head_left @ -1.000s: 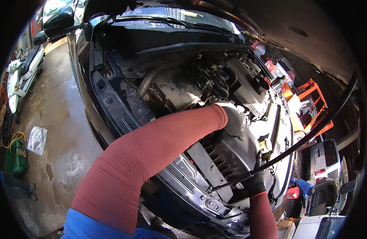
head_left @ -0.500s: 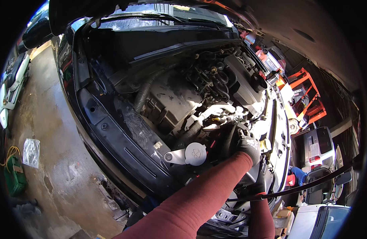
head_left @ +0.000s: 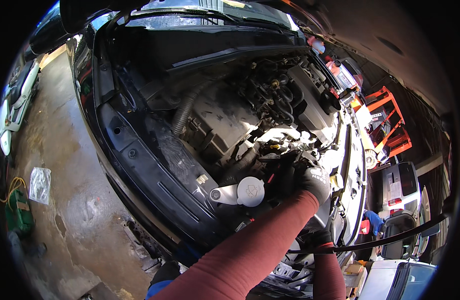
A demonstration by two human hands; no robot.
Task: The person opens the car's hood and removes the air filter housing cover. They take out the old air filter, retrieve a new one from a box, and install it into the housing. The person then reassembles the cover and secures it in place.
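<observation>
My left hand (head_left: 316, 182), in a dark grey work glove, reaches into the front of a car's engine bay. Its fingers are curled down over dark parts beside the radiator support (head_left: 346, 165); what they grip is hidden. My right hand (head_left: 320, 237), in a dark glove with a red cuff, is lower and nearer to me, down in shadow by a smooth dark box-like part (head_left: 317, 218). Its fingers are hidden. Left of my left hand is the washer-fluid cap (head_left: 250, 191), pale grey and closed. A black air-filter housing (head_left: 217, 117) lies farther back.
The black fender (head_left: 155, 172) runs along the left, and the raised hood (head_left: 375, 40) hangs overhead. A dark rod (head_left: 390, 242) crosses at the right. An orange metal frame (head_left: 390, 120) and other vehicles stand beyond. A green case (head_left: 20, 212) sits on the floor.
My left hand has turned, so more of the back of its glove shows and its fingers look more curled. The right hand stays low. The whole view has shifted slightly.
</observation>
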